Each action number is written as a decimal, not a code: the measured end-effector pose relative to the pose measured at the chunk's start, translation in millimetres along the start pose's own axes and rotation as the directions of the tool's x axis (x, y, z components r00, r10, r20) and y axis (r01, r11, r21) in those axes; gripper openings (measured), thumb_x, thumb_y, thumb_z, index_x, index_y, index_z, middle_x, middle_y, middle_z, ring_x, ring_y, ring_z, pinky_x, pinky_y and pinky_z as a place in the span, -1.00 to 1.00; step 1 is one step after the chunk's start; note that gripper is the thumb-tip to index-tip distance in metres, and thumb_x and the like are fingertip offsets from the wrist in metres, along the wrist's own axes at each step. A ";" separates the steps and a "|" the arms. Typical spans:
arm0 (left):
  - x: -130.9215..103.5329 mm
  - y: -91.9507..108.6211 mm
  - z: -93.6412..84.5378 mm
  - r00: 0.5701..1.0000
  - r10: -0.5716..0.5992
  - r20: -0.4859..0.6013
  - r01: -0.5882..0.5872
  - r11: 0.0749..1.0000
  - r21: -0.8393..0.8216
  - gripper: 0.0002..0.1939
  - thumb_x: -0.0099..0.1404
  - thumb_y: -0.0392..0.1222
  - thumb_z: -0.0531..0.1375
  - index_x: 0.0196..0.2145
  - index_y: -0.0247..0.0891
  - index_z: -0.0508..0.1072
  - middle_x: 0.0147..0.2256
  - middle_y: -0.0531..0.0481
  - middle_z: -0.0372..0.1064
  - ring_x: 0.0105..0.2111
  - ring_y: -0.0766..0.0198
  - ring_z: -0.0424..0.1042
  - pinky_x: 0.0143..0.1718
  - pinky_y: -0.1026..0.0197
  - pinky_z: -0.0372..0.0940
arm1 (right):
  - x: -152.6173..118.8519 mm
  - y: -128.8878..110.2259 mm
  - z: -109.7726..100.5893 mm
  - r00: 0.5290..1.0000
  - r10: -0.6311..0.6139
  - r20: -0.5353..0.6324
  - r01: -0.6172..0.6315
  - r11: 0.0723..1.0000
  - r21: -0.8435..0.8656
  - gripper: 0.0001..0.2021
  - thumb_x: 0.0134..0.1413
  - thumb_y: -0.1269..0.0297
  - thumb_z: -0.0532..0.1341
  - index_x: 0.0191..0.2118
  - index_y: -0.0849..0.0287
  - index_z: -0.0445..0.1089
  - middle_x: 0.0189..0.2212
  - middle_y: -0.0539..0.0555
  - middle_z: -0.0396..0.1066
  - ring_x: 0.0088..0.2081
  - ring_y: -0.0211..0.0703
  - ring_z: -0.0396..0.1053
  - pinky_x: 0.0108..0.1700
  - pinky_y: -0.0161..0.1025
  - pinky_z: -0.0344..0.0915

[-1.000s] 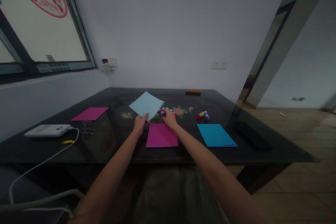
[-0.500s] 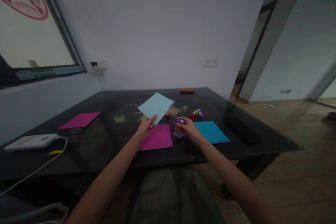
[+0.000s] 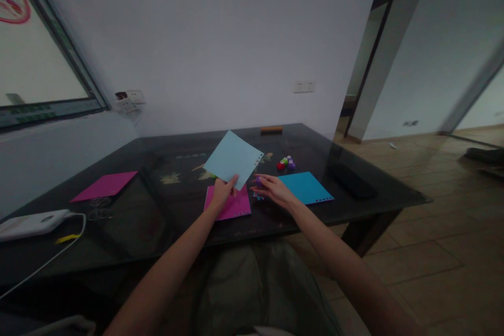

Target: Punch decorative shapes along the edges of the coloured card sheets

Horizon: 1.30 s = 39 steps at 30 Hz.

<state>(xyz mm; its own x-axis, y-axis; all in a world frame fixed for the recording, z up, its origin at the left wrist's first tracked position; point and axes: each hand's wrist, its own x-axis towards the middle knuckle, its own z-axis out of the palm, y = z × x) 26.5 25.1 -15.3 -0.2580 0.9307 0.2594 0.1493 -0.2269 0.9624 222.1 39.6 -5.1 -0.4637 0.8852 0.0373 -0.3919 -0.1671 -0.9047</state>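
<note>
My left hand [image 3: 225,193] pinches a light blue sheet [image 3: 233,158] with a row of holes along its right edge, held tilted above the table. Under it a pink sheet [image 3: 239,208] with punched holes lies on the tabletop. My right hand [image 3: 272,189] is closed around a small purple ball-like piece [image 3: 259,181], just right of the raised sheet. Below those fingers lies a small bluish cluster of bits [image 3: 258,196], too small to name. A bright blue sheet [image 3: 306,188] lies right of my right hand. Something green shows slightly beneath the raised sheet's left side.
Red, green and purple small balls with eye-like spots [image 3: 286,163] sit together beyond the blue sheet. A black flat object [image 3: 352,179] lies at the right, a brown bar [image 3: 271,130] at the back. Another pink sheet [image 3: 105,186] and a white device [image 3: 35,224] with a cable are left.
The view has shifted to the right. My left hand has brought the light blue sheet closer to my right hand, and it now covers the red ball. The purple piece has turned in my right fingers.
</note>
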 end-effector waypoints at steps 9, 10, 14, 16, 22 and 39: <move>-4.9 8.0 2.7 0.995 0.019 0.098 -0.028 0.996 0.087 -0.57 0.14 0.00 0.18 -0.77 -0.20 0.24 -0.83 0.04 0.13 -0.80 0.35 0.13 -0.69 0.29 0.08 | 0.7 1.5 -3.1 0.994 -0.099 -0.039 0.088 0.971 -0.220 -0.65 -0.22 0.19 0.38 -0.28 0.24 0.35 -0.49 0.02 0.45 -0.65 -0.35 0.35 -0.63 -0.43 0.28; -4.3 6.6 2.0 0.995 0.026 0.097 -0.035 0.995 0.095 -0.57 0.14 0.01 0.18 -0.77 -0.20 0.23 -0.83 0.04 0.12 -0.80 0.35 0.14 -0.69 0.30 0.08 | 0.5 1.8 -3.2 0.993 -0.107 -0.046 0.094 0.971 -0.221 -0.64 -0.25 0.20 0.39 -0.28 0.23 0.35 -0.49 0.01 0.45 -0.65 -0.35 0.34 -0.62 -0.42 0.29; -0.3 -0.8 0.0 0.997 0.036 0.066 -0.045 0.990 0.137 -0.57 0.14 0.02 0.18 -0.76 -0.20 0.23 -0.82 0.04 0.13 -0.80 0.34 0.16 -0.70 0.29 0.06 | -0.4 2.7 -2.3 0.990 -0.117 -0.078 0.104 0.983 -0.152 -0.60 -0.32 0.28 0.42 -0.25 0.23 0.37 -0.39 0.04 0.46 -0.48 -0.25 0.46 -0.39 -0.32 0.43; 0.7 -2.1 0.0 0.998 0.038 0.058 -0.045 0.990 0.132 -0.58 0.14 0.00 0.19 -0.76 -0.20 0.24 -0.81 0.03 0.14 -0.80 0.34 0.15 -0.70 0.29 0.05 | -0.5 3.0 -1.8 0.990 -0.118 -0.078 0.109 0.988 -0.107 -0.58 -0.31 0.30 0.42 -0.21 0.23 0.38 -0.30 0.07 0.45 -0.40 -0.20 0.49 -0.28 -0.27 0.45; -2.1 3.3 2.3 0.997 0.020 0.077 -0.030 0.991 0.129 -0.62 0.14 -0.07 0.20 -0.75 -0.21 0.27 -0.79 -0.01 0.19 -0.77 0.31 0.19 -0.66 0.27 0.10 | 0.9 3.1 -0.8 0.991 -0.110 -0.070 0.102 0.989 -0.105 -0.56 -0.31 0.32 0.42 -0.20 0.23 0.35 -0.27 0.09 0.44 -0.39 -0.17 0.49 -0.27 -0.24 0.45; -7.5 7.3 4.3 0.994 0.043 0.098 -0.058 0.986 0.155 -0.64 0.12 -0.07 0.21 -0.74 -0.24 0.32 -0.80 -0.03 0.24 -0.75 0.28 0.25 -0.61 0.27 0.17 | -0.5 -1.5 0.2 0.982 -0.163 -0.092 0.148 0.978 -0.148 -0.59 -0.31 0.21 0.40 -0.27 0.20 0.32 -0.34 0.06 0.46 -0.46 -0.20 0.47 -0.45 -0.33 0.39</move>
<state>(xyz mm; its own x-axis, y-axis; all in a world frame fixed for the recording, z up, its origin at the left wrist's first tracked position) 33.6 17.7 -10.6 -0.1562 0.9439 0.2909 0.3098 -0.2329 0.9219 222.8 39.2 -3.7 -0.3188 0.9367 0.1449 -0.3342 0.0319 -0.9419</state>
